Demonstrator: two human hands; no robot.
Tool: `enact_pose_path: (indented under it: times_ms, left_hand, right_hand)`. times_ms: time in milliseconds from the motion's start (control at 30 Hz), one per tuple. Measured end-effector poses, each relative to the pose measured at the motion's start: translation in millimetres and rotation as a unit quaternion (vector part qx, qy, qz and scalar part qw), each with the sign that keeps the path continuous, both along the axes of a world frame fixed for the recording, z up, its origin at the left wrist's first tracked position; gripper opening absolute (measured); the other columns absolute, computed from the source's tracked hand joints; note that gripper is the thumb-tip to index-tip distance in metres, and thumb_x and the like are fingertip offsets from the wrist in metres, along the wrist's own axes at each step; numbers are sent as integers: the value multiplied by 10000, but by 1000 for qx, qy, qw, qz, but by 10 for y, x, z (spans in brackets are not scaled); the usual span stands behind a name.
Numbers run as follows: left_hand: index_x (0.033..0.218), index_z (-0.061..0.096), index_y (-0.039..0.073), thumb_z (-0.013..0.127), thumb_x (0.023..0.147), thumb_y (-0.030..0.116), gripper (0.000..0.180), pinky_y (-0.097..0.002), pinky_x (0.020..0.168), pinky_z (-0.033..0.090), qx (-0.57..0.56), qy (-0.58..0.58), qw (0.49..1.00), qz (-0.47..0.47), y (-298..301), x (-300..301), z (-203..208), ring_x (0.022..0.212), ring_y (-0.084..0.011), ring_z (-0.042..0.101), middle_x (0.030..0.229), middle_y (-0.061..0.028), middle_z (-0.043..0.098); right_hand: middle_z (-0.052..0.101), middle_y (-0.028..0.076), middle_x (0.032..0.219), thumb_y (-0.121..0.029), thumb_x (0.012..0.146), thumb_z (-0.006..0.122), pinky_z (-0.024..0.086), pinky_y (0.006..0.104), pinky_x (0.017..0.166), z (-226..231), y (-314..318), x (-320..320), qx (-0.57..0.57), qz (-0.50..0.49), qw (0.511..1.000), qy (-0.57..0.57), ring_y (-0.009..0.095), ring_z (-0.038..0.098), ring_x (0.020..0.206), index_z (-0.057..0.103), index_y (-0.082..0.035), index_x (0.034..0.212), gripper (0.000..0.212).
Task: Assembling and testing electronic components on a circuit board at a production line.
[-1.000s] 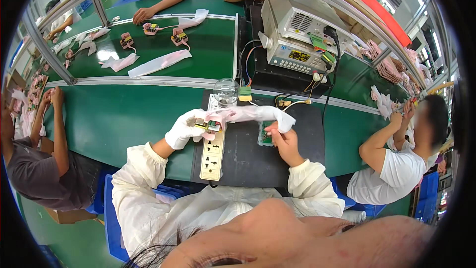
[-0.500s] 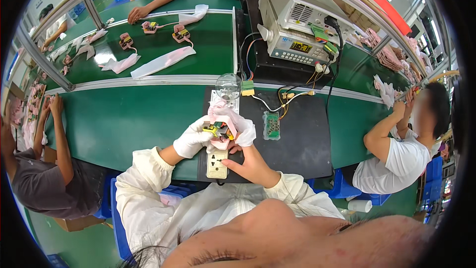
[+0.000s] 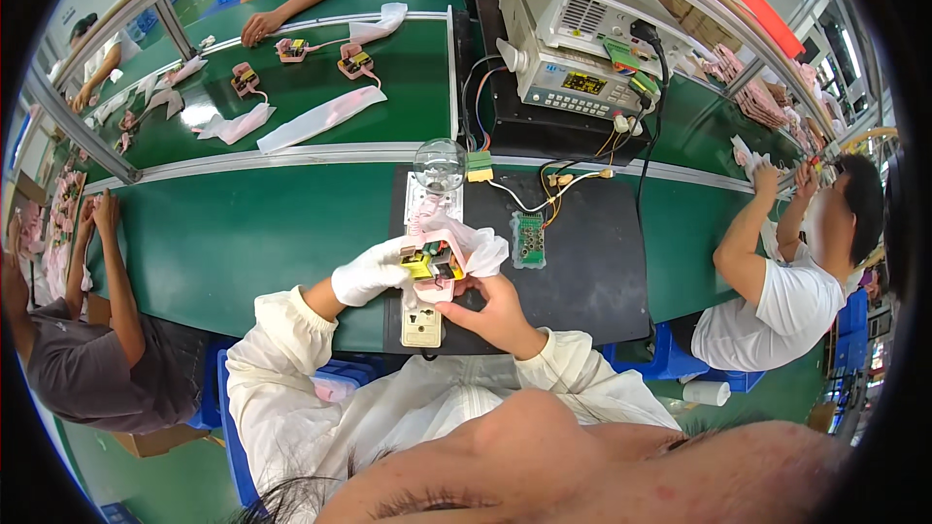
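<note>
My left hand, in a white glove, grips the left side of an open pink power adapter. Its circuit board with a yellow transformer shows inside the housing. My bare right hand holds the adapter from the lower right, thumb toward its bottom edge, some fingers hidden behind it. A coiled pink cord rises from the far side, and a white wrap hangs at its right. Just below the adapter lies a cream socket strip. A clear glass bulb stands beyond it.
On the black mat lies a small green circuit board with wires. Stacked test instruments stand behind, with a black cable hanging down. Across the rail lie several wrapped adapters. Co-workers sit left and right.
The adapter has turned slightly in my hands, showing more of the yellow transformer. My left fingers have shifted a little to the left, and my right hand has moved slightly right.
</note>
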State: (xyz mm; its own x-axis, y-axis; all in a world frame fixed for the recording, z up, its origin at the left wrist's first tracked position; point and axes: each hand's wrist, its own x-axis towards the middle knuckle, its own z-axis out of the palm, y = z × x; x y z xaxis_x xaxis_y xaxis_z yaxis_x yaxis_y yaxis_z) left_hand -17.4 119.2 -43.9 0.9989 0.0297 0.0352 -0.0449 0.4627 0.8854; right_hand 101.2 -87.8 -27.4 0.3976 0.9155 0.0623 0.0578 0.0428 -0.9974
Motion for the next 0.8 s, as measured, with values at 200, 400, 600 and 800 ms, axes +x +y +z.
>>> enact_pose_path:
  times_ms: [200,400,600,800]
  left_hand:
    - [1309,500,-2,561,919,489,631,-288,689,527,-60,-25,989,-136,270,116,92,802,-177,651,1018,-124,647]
    - [1261,538,4,505,955,481,568,-287,615,495,-56,-1,997,52,444,202,-88,651,-177,602,874,-101,627]
    - [1237,544,-2,480,985,404,482,-284,619,471,-65,-13,981,183,601,247,-171,629,-173,570,853,-80,611]
    - [1247,539,2,559,960,300,414,-306,694,487,-15,-28,932,360,767,270,-313,730,-179,588,938,-79,605]
  right_hand:
    - [570,116,1239,-211,827,734,477,351,912,76,-190,182,51,43,941,331,207,578,1104,450,31,1323,621]
    - [528,128,1306,-295,819,731,462,362,970,399,-920,694,163,-174,961,141,240,561,1158,397,40,1373,729]
    - [651,53,972,-94,863,698,479,267,803,205,-1881,1766,29,-433,891,-132,123,620,856,573,39,1155,345]
    - [644,45,885,-206,899,676,452,247,685,-236,-2394,2314,-177,-476,840,-190,87,588,756,603,52,1029,298]
